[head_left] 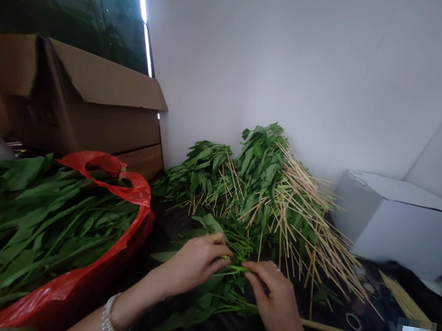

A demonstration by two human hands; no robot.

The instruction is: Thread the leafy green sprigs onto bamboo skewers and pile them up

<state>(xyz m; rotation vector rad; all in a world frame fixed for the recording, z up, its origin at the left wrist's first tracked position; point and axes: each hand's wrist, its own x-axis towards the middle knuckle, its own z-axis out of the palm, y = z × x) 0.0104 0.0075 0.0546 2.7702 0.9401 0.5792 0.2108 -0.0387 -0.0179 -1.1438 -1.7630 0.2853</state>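
Note:
In the head view, both my hands pinch a short stretch of green leafy stems (234, 270), with only a small gap between them. My left hand (199, 258), wearing a beaded bracelet (110, 319) at the wrist, grips from the left. From the right, my right hand (272, 290) closes thumb and fingers on the same stems. More loose leafy greens (202, 303) lie beneath my hands on a black surface. Just behind them is a heap of leafy greens (262, 158) with many thin wooden skewers (303, 202) sticking out to the right.
A red plastic bag (137, 230) full of leaves stands at left, before an open cardboard box (97, 116). To the right are a white box (415, 220), a bundle of skewers (406, 298) and a ring-shaped item (353, 322). A white wall (298, 60) rises behind.

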